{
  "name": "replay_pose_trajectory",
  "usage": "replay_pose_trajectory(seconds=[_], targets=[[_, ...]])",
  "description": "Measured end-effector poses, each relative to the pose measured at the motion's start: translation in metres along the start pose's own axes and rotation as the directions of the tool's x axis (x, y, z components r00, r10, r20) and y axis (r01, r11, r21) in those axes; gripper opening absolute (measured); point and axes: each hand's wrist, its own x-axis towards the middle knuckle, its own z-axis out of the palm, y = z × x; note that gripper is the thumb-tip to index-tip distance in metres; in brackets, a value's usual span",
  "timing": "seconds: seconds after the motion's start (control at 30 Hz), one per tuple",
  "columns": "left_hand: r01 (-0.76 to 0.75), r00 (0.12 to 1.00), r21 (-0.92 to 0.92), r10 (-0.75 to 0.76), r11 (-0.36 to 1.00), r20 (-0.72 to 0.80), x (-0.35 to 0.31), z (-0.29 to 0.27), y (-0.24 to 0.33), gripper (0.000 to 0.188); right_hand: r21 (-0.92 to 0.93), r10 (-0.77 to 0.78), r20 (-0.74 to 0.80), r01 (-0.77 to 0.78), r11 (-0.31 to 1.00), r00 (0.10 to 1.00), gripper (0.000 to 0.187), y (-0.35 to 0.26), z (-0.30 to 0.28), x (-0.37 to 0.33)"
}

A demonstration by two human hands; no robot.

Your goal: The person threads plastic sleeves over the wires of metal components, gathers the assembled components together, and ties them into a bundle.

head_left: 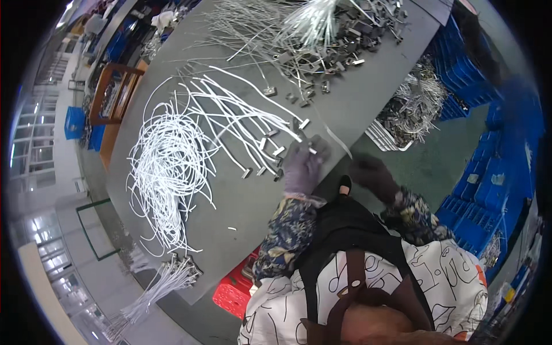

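My left hand (pixel 303 167), in a pale purple glove, is at the table's near right edge. Its fingers are closed, and motion blur hides what they grip; a small white piece (pixel 312 151) shows at them. Past the table edge, my right hand (pixel 375 177) in a dark glove is closed on the end of a thin whitish strand (pixel 339 142), which is blurred. Beside my left hand lie several white cables (pixel 233 123) with small metal blocks (pixel 278 151) at their ends. Further left is a large tangled heap of white cords (pixel 169 155).
Bare wires with metal blocks (pixel 345 49) pile up at the table's far end. A white crate (pixel 393 139) of similar pieces stands right of the table, near stacked blue crates (pixel 483 172). A red crate (pixel 231 294) is under the near edge; a wire bundle (pixel 167 284) overhangs the near left corner.
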Motion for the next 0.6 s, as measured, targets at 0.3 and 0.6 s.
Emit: replay_pose_trajectory(seconds=[0.3,0.6], targets=[[-0.087,0.983,0.166,0.111,0.982,-0.147,0.034,0.038,0.015,0.011,-0.479,0.411,-0.067,-0.391,0.786,0.909,0.018,0.044,-0.088,-0.165],[-0.168,0.978,0.236,0.192,0.957,-0.084,0.055,-0.010,-0.005,0.024,-0.492,0.317,0.101,-0.230,0.839,0.943,0.020,0.058,-0.120,-0.202]])
